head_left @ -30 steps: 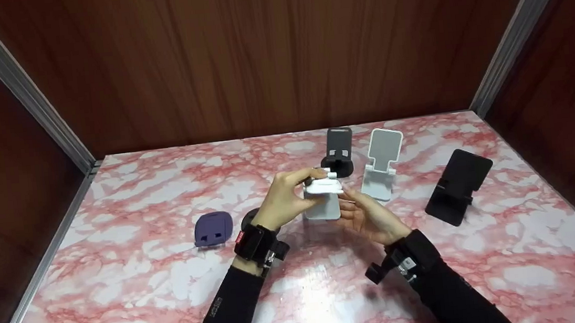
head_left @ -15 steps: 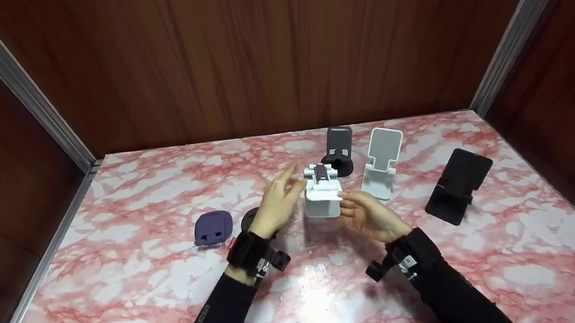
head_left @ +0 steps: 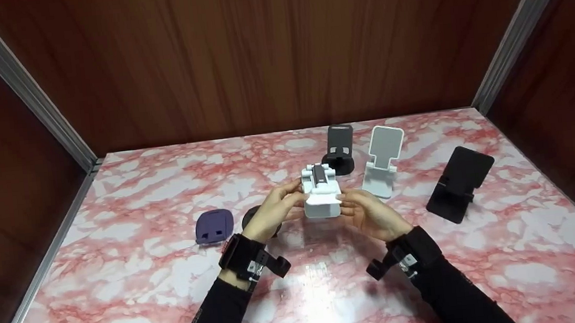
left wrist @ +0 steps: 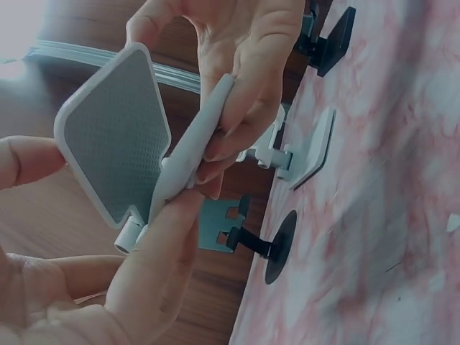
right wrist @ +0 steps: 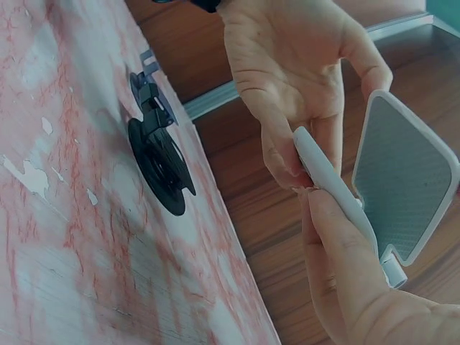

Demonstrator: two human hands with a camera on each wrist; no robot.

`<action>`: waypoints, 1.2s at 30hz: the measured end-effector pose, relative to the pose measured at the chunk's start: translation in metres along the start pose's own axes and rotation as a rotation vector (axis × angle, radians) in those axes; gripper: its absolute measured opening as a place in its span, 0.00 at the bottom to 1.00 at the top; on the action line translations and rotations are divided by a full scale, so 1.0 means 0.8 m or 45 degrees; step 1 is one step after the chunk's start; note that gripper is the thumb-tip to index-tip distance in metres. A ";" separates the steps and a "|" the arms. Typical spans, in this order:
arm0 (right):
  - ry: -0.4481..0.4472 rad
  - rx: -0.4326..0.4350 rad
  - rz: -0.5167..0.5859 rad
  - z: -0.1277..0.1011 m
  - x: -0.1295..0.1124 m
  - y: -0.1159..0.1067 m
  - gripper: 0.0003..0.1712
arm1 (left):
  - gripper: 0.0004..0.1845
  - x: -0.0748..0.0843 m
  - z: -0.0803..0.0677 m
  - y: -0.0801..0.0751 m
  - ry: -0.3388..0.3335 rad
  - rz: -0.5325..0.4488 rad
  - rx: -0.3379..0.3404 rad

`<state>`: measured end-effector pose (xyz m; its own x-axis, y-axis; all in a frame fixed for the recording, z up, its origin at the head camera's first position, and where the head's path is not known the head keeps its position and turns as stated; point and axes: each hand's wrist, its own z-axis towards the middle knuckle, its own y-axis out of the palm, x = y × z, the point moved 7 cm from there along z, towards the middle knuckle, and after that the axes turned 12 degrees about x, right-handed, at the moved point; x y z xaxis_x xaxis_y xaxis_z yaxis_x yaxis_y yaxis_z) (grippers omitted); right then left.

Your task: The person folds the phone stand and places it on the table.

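A white phone stand (head_left: 323, 208), partly folded, is held above the marbled table between both hands. In the head view my left hand (head_left: 271, 213) grips its left side and my right hand (head_left: 371, 214) grips its right side. The left wrist view shows the stand's grey padded plate (left wrist: 118, 136) with a white rim, angled away from the thin white base (left wrist: 190, 147). Fingers of both hands pinch the base, and fingertips touch the plate's edges. From the right wrist, the same padded plate (right wrist: 402, 180) stands spread from the base, with the hinge at the lower end.
Behind the hands stand a black round-based phone stand (head_left: 340, 151) and another white phone stand (head_left: 382, 160). A black stand (head_left: 459, 184) is at right, a purple one (head_left: 213, 226) at left. A dark round-based stand (head_left: 250, 216) is partly hidden by my left hand. Wood panels enclose the table.
My left hand first lets go of the stand's top and draws back left, then takes its left side. The stand's upper part now tips back, showing its hinge. My right hand stays nearly still.
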<state>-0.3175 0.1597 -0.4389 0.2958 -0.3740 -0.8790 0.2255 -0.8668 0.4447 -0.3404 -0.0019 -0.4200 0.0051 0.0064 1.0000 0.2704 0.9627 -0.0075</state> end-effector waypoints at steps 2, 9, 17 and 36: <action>0.008 0.024 -0.001 0.000 0.000 0.000 0.10 | 0.34 -0.001 0.000 0.000 0.011 -0.018 -0.010; 0.034 0.116 -0.038 0.000 0.002 -0.005 0.31 | 0.34 -0.005 -0.001 0.002 -0.010 -0.092 -0.056; 0.007 0.059 -0.098 -0.001 0.003 -0.005 0.37 | 0.34 -0.008 0.000 0.002 -0.041 -0.076 -0.041; -0.039 0.019 -0.218 0.005 0.011 0.000 0.39 | 0.39 0.023 -0.026 -0.044 0.336 0.886 0.215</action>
<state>-0.3186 0.1546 -0.4474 0.2255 -0.2300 -0.9467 0.2566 -0.9234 0.2855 -0.3294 -0.0412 -0.4010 0.3560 0.5824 0.7308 -0.0301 0.7888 -0.6140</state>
